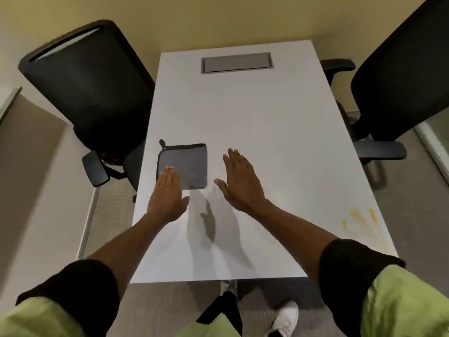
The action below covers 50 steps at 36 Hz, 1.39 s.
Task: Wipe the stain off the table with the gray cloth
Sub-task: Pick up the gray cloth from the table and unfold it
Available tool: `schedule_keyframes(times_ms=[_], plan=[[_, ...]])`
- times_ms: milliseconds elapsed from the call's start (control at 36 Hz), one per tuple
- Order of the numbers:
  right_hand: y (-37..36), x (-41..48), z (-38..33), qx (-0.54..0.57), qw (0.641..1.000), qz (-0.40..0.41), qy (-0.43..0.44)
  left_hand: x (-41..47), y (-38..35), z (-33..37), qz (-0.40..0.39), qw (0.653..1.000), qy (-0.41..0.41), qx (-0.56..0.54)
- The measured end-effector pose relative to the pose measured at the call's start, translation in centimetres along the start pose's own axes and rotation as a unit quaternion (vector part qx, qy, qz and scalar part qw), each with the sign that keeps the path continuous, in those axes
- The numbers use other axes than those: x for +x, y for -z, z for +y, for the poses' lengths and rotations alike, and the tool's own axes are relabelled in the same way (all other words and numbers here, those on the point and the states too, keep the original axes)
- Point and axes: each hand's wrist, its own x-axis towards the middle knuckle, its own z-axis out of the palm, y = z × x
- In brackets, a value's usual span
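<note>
Both hands flat, fingers spread, gripping nothing: left hand [167, 198] over cloth [185, 166] near corner, right hand [240, 183] beside. Cloth gray, folded square, black-edged. Yellow stain [362, 218] well apart on table [279, 132].

We see two bare forearms reaching in from the near edge, each ending in a bare hand, the left hand [167, 198] and the right hand [240, 181], with no rings, watch or gloves that we can make out. Above each elbow sits a dark, nearly black sleeve [80, 295], pushed up and bunched into soft folds, with its match on the right arm. Over that we see a light yellow-green garment [408, 305] with a creased, loose fabric on both sides. At the near edge, below the arms, there is a dark trouser leg [226, 310] and a white shoe [286, 317] with a dark patch near its toe.
</note>
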Motion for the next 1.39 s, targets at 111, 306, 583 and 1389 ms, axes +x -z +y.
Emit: schedule_keyframes(times_ms=[111, 306, 583, 1389], plan=[[-4.1, 2.3, -1.6, -0.002, 0.998, -0.068, 0.006, 2.1, -2.1, -3.1, -0.036, 0.999, 0.040, -0.005], [-9.8, 5.9, -2.3, -0.043, 0.985, -0.168, 0.005, 5.2, -5.6, -5.3, -0.061, 0.996, 0.056, -0.040], [-14.6, 8.3, -2.3, -0.080, 0.984, -0.155, 0.020, 7.0, -9.4, -8.0, 0.011, 0.999, 0.021, 0.023], [-5.4, 3.7, 3.3, 0.172, 0.968, 0.164, -0.081, 6.8, -0.2, -2.9, 0.116, 0.957, -0.047, -0.261]])
